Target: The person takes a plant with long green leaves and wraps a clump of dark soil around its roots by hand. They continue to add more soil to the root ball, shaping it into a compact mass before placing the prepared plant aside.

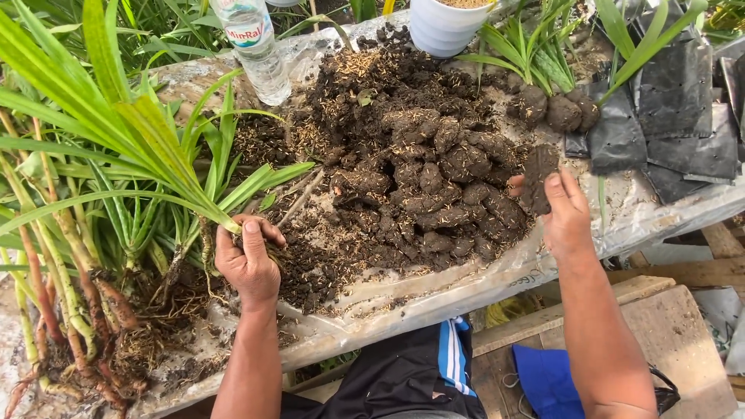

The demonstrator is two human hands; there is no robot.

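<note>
Centrally, the soil heap (419,171) covers the plastic-sheeted tabletop (434,291). Left hand (248,260) is clenched around the base of a green seedling (155,140); its long axis runs diagonally, roots at the fist, leaves pointing up-left. Right hand (565,216) pinches a dark soil clod (538,177) at the heap's right edge.

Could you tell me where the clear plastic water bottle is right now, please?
In the head view, the water bottle stands at the top left of the plastic-covered table, just left of the soil pile and beside the long green leaves.
</note>
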